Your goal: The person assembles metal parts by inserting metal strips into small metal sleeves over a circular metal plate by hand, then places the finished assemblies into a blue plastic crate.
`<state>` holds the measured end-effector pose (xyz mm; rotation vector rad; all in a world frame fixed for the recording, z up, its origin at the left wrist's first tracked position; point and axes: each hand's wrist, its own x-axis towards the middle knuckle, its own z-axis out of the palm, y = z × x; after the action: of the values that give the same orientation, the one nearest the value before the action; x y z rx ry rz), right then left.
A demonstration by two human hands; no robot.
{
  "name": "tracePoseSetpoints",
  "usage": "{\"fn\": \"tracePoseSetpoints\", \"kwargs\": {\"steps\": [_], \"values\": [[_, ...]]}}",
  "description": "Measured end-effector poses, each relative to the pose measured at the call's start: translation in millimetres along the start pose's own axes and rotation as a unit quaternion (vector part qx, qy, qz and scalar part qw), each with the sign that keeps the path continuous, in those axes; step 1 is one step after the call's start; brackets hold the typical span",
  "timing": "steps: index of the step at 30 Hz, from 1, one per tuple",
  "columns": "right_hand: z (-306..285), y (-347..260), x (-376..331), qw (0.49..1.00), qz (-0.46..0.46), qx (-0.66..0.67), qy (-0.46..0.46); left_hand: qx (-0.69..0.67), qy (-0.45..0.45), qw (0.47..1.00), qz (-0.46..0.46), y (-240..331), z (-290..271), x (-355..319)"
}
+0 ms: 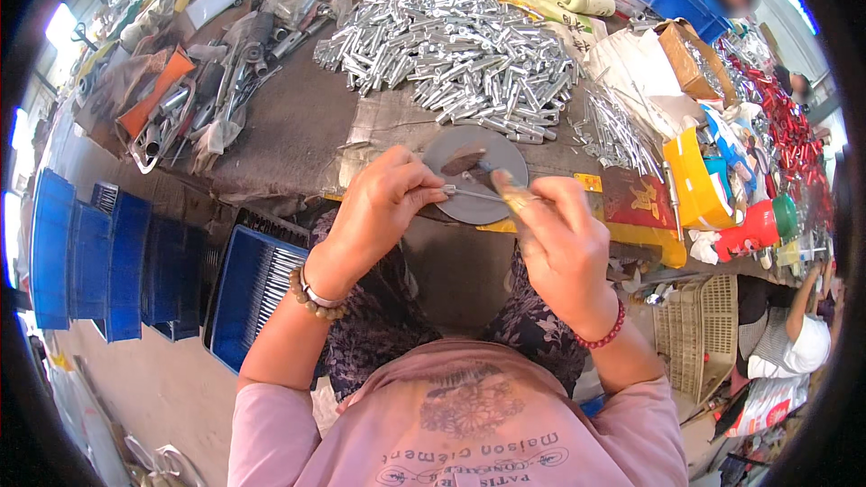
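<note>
My left hand [379, 203] pinches a small silver metal part [451, 189] at its fingertips, just over a round grey metal disc [478, 176] on the bench edge. Close beside it, my right hand [559, 239] grips a thin brush-like tool with a yellowish handle [514, 203], whose tip meets the part. A big heap of shiny silver metal sleeves [451, 54] lies on the bench beyond the disc. A bundle of thin metal pins [618, 135] lies to the right of the heap.
Blue plastic crates [117, 261] stand on the floor at my left. Tools and plastic bags [198, 90] clutter the bench's left end. Yellow and red containers [713, 194] and a beige basket [699, 329] are on my right. Another person [794, 325] sits at the far right.
</note>
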<state>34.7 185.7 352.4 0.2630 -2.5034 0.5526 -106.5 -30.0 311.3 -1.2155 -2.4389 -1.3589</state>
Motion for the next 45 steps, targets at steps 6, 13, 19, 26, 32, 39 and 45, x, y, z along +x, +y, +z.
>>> {"fn": "tracePoseSetpoints", "kwargs": {"steps": [6, 13, 19, 26, 32, 39, 45], "values": [[13.2, 9.0, -14.1, 0.999, 0.011, -0.033, -0.014, -0.024, -0.002, 1.000, 0.016, -1.9, 1.5, 2.2], [-9.9, -2.9, 3.2, 0.989, -0.022, -0.006, 0.143, -0.028, 0.003, 1.000, 0.008, -5.2, 0.8, -0.1], [12.1, 5.2, -15.4, 0.999, 0.014, -0.045, -0.021, 0.000, -0.010, 1.000, 0.010, -8.5, -0.6, 1.0], [10.0, 37.1, 4.1, 0.991, 0.089, 0.100, -0.019, -0.008, -0.021, 1.000, 0.015, -5.5, -3.6, 1.9], [7.0, 9.5, 7.3, 0.996, -0.037, -0.050, -0.065, -0.005, -0.018, 1.000, -0.005, -7.1, -3.6, -2.8], [14.2, -14.2, -14.2, 0.923, 0.247, 0.209, -0.206, 0.045, 0.113, 0.992, 0.018, 14.5, 19.0, -34.2], [35.4, -13.7, -38.7, 0.804, 0.357, 0.420, -0.224, -0.390, 0.105, 0.867, -0.293, 32.3, 47.9, -63.7]]}}
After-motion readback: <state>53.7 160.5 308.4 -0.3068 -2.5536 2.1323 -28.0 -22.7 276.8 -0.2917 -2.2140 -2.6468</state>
